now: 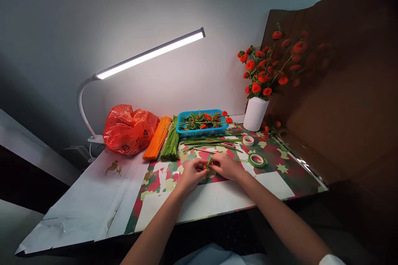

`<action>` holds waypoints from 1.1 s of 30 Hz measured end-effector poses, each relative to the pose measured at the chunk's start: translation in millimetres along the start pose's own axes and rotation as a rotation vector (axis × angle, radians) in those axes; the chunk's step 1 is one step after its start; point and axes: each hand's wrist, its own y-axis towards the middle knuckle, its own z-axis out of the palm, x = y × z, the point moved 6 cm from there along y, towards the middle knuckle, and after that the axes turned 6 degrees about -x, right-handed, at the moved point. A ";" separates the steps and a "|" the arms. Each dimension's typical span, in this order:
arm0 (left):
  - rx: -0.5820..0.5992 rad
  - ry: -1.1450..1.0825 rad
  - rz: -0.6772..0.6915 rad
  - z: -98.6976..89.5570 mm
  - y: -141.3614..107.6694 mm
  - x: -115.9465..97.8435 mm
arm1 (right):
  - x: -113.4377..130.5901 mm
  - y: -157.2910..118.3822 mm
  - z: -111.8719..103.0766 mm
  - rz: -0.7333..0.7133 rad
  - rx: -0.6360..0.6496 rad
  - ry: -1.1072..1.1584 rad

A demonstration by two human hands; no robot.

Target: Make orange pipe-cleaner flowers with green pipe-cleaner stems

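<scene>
Close together over the front of the table, both hands meet on a small orange craft flower with green parts (207, 166). My left hand (195, 171) is closed, its fingertips pinching the orange part. From the other side, my right hand (226, 165) pinches the green part. The fingers hide much of the flower. Just beyond the hands lie a thin pinkish stick (203, 150) and several loose green stems (211, 143). To the right of my right hand lies a roll of green tape (257, 160), with a white tape roll (248, 140) behind it.
A blue basket (202, 133) of flowers and leaves stands at the back. Left of it are green stem bundles (170, 143), orange stem bundles (158, 138) and a red plastic bag (130, 130). A lamp (151, 54) hangs above. A white vase (256, 114) of orange flowers stands back right, near cardboard (342, 91).
</scene>
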 end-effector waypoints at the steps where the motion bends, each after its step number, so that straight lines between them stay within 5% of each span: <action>1: -0.005 -0.005 -0.003 -0.1 -0.2 -0.2 | 1.2 2.4 -1.4 0.003 0.032 -0.008; 10: -0.047 0.001 -0.009 0.7 -5.5 -10.8 | 13.3 16.1 -3.3 -0.126 0.217 -0.119; 20: -0.155 0.260 0.121 4.8 0.6 -13.7 | 2.5 7.7 1.9 -0.130 0.168 -0.194; 28: -0.063 0.300 0.150 13.2 2.4 -12.8 | -6.2 -0.5 0.1 -0.102 0.070 -0.004; 33: 0.022 0.110 0.106 11.6 2.2 -13.4 | -1.6 -3.1 -10.7 -0.104 -0.041 0.137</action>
